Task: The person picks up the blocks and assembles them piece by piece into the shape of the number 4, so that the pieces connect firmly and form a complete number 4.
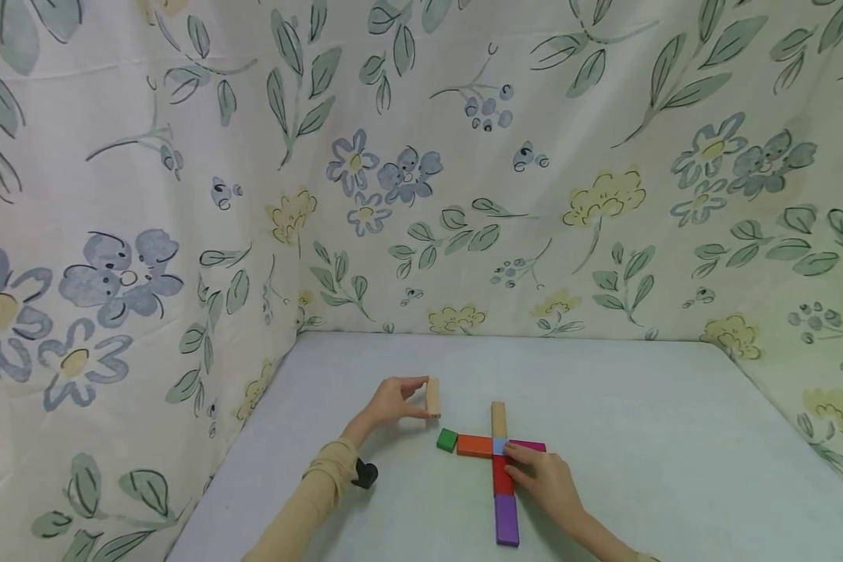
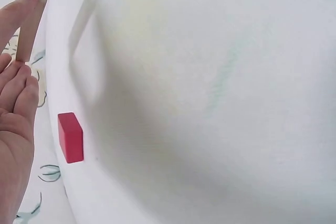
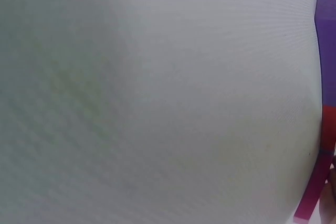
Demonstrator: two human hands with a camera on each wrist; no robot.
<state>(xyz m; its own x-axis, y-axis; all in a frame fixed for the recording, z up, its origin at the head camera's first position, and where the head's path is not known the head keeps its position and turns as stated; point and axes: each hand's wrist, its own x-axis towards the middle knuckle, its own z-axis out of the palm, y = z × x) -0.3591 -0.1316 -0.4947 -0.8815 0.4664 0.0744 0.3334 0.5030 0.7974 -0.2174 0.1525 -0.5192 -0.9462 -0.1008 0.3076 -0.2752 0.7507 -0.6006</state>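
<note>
My left hand [image 1: 391, 402] pinches a plain wooden block [image 1: 432, 398] between thumb and fingers, holding it by its two ends. Dark markings show on one end of that wooden block [image 2: 32, 19] in the left wrist view. My right hand [image 1: 548, 484] rests its fingertips at a light blue block [image 1: 499, 446] and the red block [image 1: 503, 474] below it. Around the light blue block, a cross is laid out: a wooden block [image 1: 499, 419] above, an orange block [image 1: 474, 446] left, a magenta block [image 1: 534, 446] right, and a purple block [image 1: 506, 520] at the bottom.
A green block [image 1: 447, 440] lies tilted at the orange block's left end. A red block [image 2: 71, 137] shows in the left wrist view. The white table [image 1: 604, 375] is backed by a floral cloth [image 1: 464, 156]. A black strap device [image 1: 365, 474] sits at my left wrist.
</note>
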